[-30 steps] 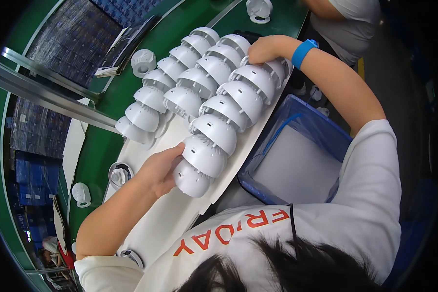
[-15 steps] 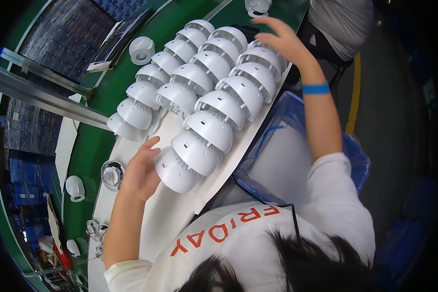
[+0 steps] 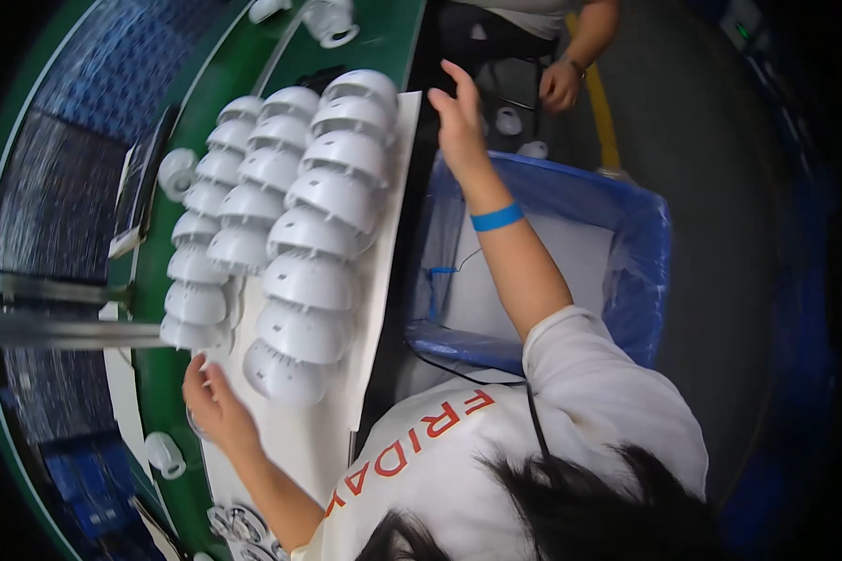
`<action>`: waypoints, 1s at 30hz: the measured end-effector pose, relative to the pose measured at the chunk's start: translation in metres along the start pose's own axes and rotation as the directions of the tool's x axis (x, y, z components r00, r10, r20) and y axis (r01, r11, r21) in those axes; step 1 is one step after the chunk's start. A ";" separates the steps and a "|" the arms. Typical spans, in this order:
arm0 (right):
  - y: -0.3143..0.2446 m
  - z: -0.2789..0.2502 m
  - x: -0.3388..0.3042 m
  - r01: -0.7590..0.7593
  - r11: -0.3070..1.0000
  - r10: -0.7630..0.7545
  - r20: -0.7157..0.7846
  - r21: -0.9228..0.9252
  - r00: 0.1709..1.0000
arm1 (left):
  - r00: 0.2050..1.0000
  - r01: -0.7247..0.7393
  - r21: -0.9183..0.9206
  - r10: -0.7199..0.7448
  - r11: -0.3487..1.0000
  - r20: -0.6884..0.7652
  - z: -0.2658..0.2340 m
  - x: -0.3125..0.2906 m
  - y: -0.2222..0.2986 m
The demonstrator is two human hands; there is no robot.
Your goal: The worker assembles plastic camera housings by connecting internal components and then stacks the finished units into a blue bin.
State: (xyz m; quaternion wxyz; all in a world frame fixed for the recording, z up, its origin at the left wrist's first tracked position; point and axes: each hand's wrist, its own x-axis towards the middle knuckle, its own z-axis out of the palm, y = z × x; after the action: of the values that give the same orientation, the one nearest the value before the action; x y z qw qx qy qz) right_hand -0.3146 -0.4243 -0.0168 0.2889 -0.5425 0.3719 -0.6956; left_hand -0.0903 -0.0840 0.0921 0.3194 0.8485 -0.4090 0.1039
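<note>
While our left hand (image 3: 217, 409) sits open and empty beside the nearest white dome housing (image 3: 285, 374), our right hand (image 3: 460, 122) hovers spread, holding nothing, past the white sheet (image 3: 384, 280) — we'd steady both ends evenly so the rows don't slide.

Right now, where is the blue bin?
In the head view, the blue bin sits right of centre, beside the white sheet carrying rows of white domed housings, under the right hand's forearm.

Smooth, slightly glossy white plastic domes (image 3: 318, 243) lie on a matt white sheet (image 3: 384, 252) over green belt (image 3: 159, 374).
</note>
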 end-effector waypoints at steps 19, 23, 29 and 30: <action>0.158 -0.145 0.047 -0.227 0.764 0.433 0.220 -0.603 0.874 | 0.862 -0.496 0.150 0.505 0.856 -0.031 -0.068 0.044 0.059; 0.154 -0.054 0.045 -0.388 0.875 0.478 0.381 -0.290 0.791 | 0.849 -0.481 0.341 0.526 0.808 -0.048 -0.095 0.047 0.045; 0.203 -0.049 0.039 -0.398 0.858 0.492 0.294 -0.326 0.820 | 0.835 -0.390 0.609 0.544 0.691 -0.082 -0.170 0.041 0.017; 0.223 -0.057 0.041 -0.424 0.851 0.512 0.312 -0.309 0.800 | 0.843 -0.339 0.652 0.526 0.678 -0.109 -0.184 0.037 0.012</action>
State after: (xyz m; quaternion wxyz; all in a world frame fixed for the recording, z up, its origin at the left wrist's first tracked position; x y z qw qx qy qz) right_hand -0.3802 -0.5704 -0.1878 0.4566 -0.5870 0.5070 -0.4358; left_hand -0.0595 0.0028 0.2561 0.0503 0.7573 -0.4929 0.4255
